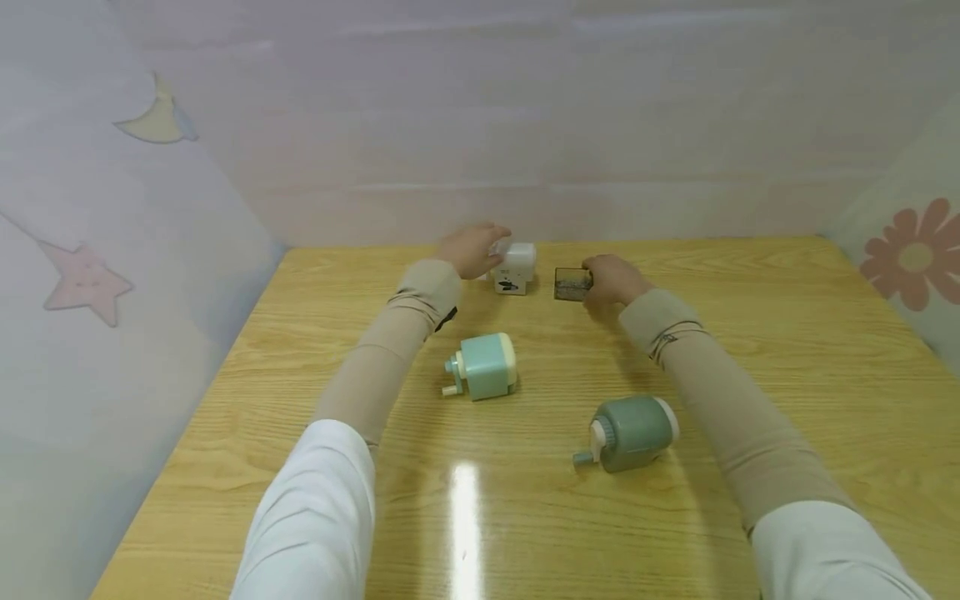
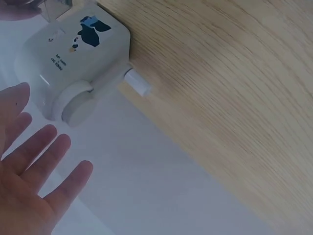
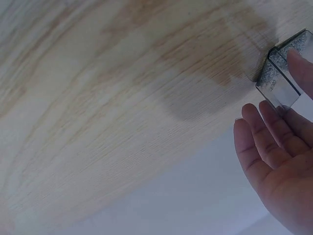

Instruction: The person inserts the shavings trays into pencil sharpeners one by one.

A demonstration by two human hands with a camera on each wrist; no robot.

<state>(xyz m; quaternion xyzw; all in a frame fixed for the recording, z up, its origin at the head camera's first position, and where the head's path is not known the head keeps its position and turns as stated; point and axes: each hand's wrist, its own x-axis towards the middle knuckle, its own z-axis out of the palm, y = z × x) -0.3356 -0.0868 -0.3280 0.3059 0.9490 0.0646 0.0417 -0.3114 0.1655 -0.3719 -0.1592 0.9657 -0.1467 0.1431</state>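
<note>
In the head view a white hand-crank pencil sharpener (image 1: 515, 268) stands at the back of the table. My left hand (image 1: 472, 250) is just left of it; in the left wrist view the fingers (image 2: 56, 161) are spread beside the sharpener (image 2: 80, 54), its crank handle (image 2: 138, 82) pointing away. Whether the thumb touches its body I cannot tell. To the right, my right hand (image 1: 617, 279) pinches a clear shavings drawer (image 1: 572, 285) by its side. The right wrist view shows grey shavings in this drawer (image 3: 274, 81), between thumb and fingers of the hand (image 3: 288, 161).
A light teal crank sharpener (image 1: 486, 367) with a cream end lies nearer on the wooden table (image 1: 360, 517). Further right and closer is a dark green one (image 1: 636, 433). A pale wall (image 1: 525, 125) rises directly behind the table's back edge.
</note>
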